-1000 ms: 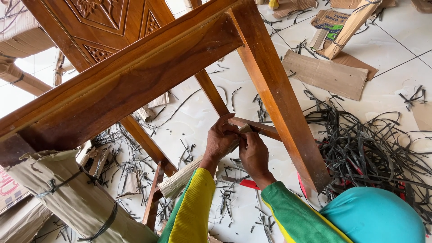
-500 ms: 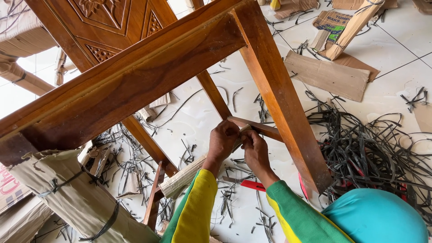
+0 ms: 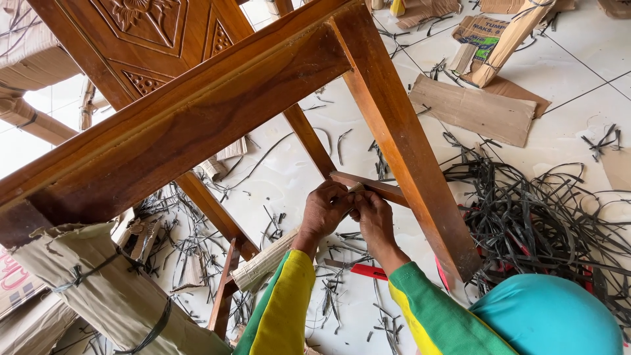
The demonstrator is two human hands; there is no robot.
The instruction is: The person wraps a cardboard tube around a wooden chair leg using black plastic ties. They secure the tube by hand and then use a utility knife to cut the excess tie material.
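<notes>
Both hands meet on the thin brown wooden crossbar [image 3: 371, 187] low between the chair legs. The left hand [image 3: 323, 209] curls its fingers closed around the bar; the right hand [image 3: 373, 217] pinches it beside them. Cut black plastic straps [image 3: 539, 217] litter the white tiled floor [image 3: 578, 98]; a cardboard-wrapped leg [image 3: 112, 289] stands near.

Open floor lies left of the left hand [image 3: 323, 212], between two slanted lower rails. The thick wooden leg [image 3: 407, 144] blocks passage right of the right hand [image 3: 373, 217]; beyond it, a tangle of black straps [image 3: 545, 217] covers the tiles. The top rail [image 3: 177, 125] bars the space above.
</notes>
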